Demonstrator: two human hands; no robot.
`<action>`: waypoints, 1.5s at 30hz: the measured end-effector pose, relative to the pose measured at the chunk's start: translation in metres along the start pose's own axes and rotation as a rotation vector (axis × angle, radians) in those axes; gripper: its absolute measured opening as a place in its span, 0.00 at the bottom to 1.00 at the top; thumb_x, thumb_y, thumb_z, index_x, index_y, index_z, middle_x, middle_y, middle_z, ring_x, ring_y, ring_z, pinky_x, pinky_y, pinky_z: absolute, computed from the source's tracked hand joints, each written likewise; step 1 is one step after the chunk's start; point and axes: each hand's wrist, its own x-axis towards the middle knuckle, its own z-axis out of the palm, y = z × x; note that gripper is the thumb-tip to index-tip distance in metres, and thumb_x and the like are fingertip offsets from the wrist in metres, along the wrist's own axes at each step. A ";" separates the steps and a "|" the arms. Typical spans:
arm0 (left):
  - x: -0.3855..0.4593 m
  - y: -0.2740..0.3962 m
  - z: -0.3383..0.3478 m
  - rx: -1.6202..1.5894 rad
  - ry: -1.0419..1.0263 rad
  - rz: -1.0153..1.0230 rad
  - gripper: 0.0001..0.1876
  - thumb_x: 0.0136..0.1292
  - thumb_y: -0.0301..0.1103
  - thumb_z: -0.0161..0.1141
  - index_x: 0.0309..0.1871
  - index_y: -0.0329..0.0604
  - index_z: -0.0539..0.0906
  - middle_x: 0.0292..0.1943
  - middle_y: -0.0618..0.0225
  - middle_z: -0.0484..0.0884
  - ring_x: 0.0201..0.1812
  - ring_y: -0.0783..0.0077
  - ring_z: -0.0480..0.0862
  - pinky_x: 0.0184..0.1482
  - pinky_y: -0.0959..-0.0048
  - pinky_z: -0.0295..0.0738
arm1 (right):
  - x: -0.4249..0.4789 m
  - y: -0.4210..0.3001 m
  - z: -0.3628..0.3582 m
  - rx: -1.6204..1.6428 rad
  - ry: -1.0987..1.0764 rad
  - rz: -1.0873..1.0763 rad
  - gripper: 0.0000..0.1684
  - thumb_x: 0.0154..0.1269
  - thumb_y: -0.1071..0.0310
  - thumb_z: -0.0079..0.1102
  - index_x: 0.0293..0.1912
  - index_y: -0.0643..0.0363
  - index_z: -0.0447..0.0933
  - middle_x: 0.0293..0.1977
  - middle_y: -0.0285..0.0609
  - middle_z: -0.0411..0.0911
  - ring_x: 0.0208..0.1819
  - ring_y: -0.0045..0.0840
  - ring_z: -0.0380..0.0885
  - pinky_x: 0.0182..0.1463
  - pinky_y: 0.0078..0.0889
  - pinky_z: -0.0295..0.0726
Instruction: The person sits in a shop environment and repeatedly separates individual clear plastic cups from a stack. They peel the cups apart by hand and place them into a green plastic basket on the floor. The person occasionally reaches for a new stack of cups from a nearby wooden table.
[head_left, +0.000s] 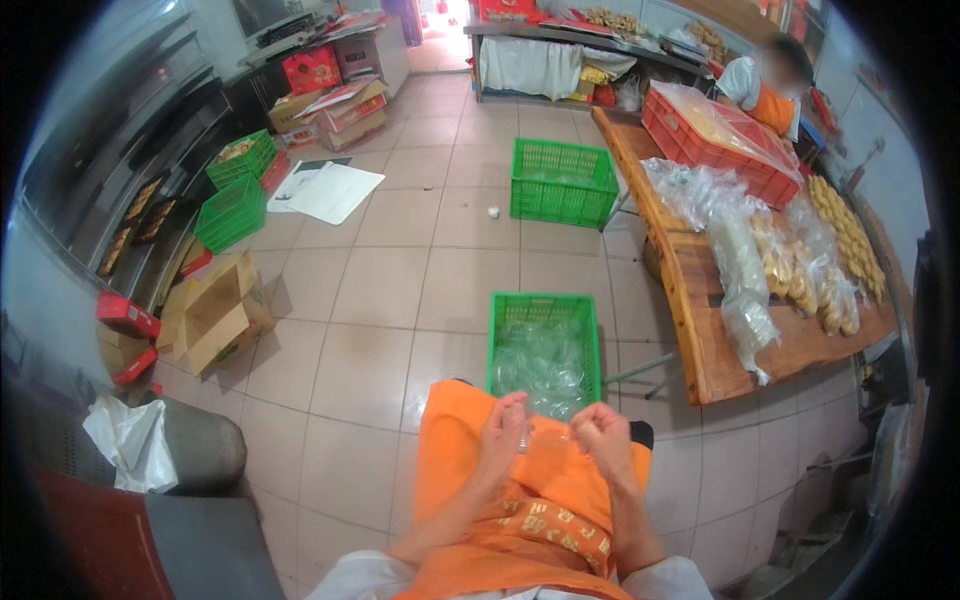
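Note:
My left hand (505, 430) and my right hand (604, 435) are raised over my lap, above an orange apron (450, 442) that bears writing. Between them is a clear plastic item (551, 436), thin and hard to make out; it seems to be a transparent container or bag. The fingers of both hands are curled at its two sides, but their exact hold on it is unclear. Just beyond my knees, a green plastic crate (598, 337) on the tiled floor holds many clear plastic pieces (540, 360).
At right, a wooden table (679, 330) carries bagged baked goods (776, 255) and a red crate (682, 150); a person (772, 97) is behind it. Another green crate (562, 202) stands ahead. Left are an open cardboard box (217, 315), a grey cylinder (206, 442) and tray racks.

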 end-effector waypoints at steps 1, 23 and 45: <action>0.002 0.002 -0.003 0.010 0.020 0.013 0.17 0.62 0.42 0.49 0.50 0.43 0.69 0.37 0.68 0.74 0.36 0.79 0.74 0.35 0.82 0.70 | 0.006 -0.005 -0.007 -0.017 0.028 -0.034 0.04 0.53 0.74 0.48 0.25 0.62 0.70 0.18 0.33 0.71 0.16 0.10 0.63 0.19 0.12 0.62; 0.000 -0.026 -0.003 0.343 -0.036 0.296 0.14 0.59 0.35 0.53 0.47 0.39 0.71 0.40 0.61 0.70 0.39 0.69 0.73 0.40 0.75 0.68 | -0.025 0.016 0.026 -0.075 -0.159 0.057 0.04 0.55 0.74 0.51 0.28 0.65 0.74 0.20 0.35 0.74 0.20 0.12 0.72 0.22 0.13 0.69; 0.004 -0.013 -0.002 0.070 -0.069 0.153 0.16 0.61 0.40 0.51 0.49 0.42 0.69 0.28 0.75 0.71 0.25 0.87 0.69 0.23 0.85 0.66 | 0.006 0.028 0.010 -0.261 -0.110 -0.079 0.10 0.60 0.70 0.48 0.37 0.66 0.73 0.25 0.37 0.76 0.20 0.13 0.71 0.21 0.14 0.68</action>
